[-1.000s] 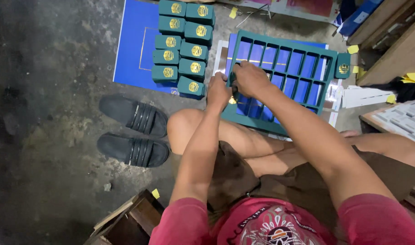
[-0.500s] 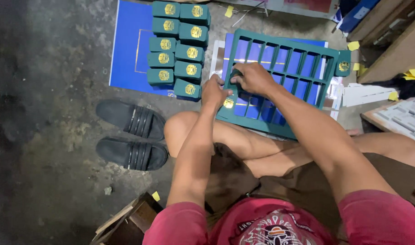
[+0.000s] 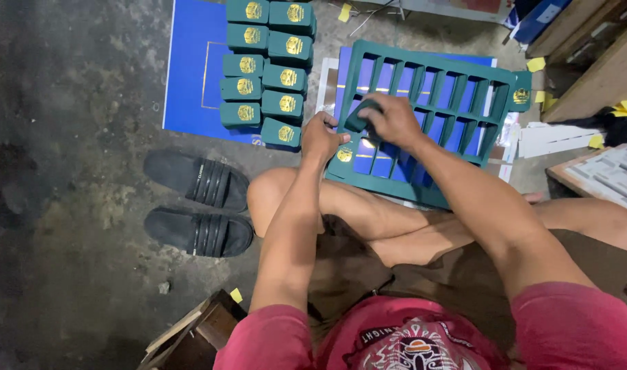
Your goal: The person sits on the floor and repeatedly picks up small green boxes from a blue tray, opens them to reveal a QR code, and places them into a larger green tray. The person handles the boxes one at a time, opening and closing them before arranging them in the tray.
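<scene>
On the floor, one green die-cut sheet under two hands, right grip holding a green piece, beside nine stacked green boxes.

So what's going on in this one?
A person sits cross-legged on a concrete floor, bent over a dark green die-cut sheet of slotted cut-outs resting against the knees. The right hand closes its grip on a green piece at the sheet, while the left hand presses on the near corner beside a gold-emblem piece. Matching green pieces with gold emblems lie in two columns on a blue board. A pair of black sandals sits to the left.
</scene>
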